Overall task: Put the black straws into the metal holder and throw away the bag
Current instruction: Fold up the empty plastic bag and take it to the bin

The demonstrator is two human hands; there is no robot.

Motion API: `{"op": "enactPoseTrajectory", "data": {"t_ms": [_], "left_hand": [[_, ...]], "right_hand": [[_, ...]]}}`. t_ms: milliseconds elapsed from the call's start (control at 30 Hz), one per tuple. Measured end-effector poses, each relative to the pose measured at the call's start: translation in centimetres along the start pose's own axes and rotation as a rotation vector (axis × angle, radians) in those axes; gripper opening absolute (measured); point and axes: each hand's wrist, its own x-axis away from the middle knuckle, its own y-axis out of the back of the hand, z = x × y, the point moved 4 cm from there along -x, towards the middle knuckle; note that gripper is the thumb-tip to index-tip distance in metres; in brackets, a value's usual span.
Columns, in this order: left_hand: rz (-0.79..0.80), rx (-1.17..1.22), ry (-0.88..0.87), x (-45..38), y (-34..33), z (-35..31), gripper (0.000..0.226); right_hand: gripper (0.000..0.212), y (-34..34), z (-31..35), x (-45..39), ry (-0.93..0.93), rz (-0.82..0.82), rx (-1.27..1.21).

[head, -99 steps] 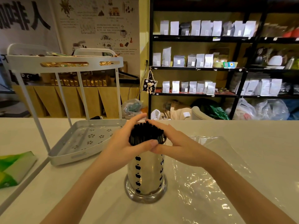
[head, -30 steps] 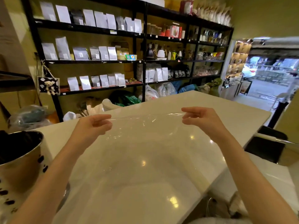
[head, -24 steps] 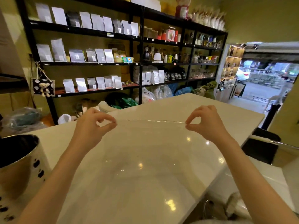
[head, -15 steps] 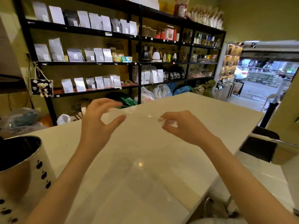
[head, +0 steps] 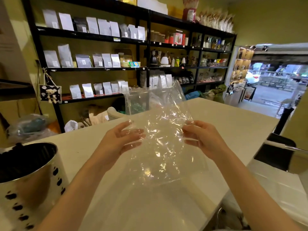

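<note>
**Empty bag held up, light and crinkly**

Head view: the clear bag (head: 158, 139) hangs above the white surface (head: 233, 127), the left hand (head: 120, 140) and right hand (head: 201, 139) each closed loosely on a side edge. It looks weightless, limp and slippery; crumpling should secure it. The metal holder (head: 28, 177), near left, probably holds the straws. Black shelves (head: 143, 69) stand far behind.

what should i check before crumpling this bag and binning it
1. Bag empty of straws: ok, see-through, nothing inside.
2. Both hands gripping it: ok, left hand and right hand hold opposite edges.
3. Bag off the counter: ok, held up.
4. Straws in metal holder: ok, dark mass fills it.
5. Bin location: cannot tell, none clearly visible.
</note>
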Motion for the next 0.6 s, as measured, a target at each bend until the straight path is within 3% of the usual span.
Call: {"op": "enactPoseTrajectory", "data": {"t_ms": [167, 367, 500, 600], "left_hand": [[-0.112, -0.063, -0.010, 0.3, 0.6, 0.8, 0.070], [-0.150, -0.115, -0.004, 0.4, 0.9, 0.8, 0.063], [-0.080, -0.225, -0.001, 0.6, 1.1, 0.2, 0.042], [-0.036, -0.398, 0.021, 0.9, 1.2, -0.1, 0.042]], "right_hand": [[0.008, -0.2, -1.6, 0.6, -0.080, 0.024, -0.036], [0.054, 0.6, -1.5, 1.1, 0.085, 0.029, 0.031], [0.032, 0.6, -0.7, 1.7, 0.141, 0.155, 0.183], [0.036, 0.9, -0.4, 1.8, 0.138, 0.235, 0.333]]}}
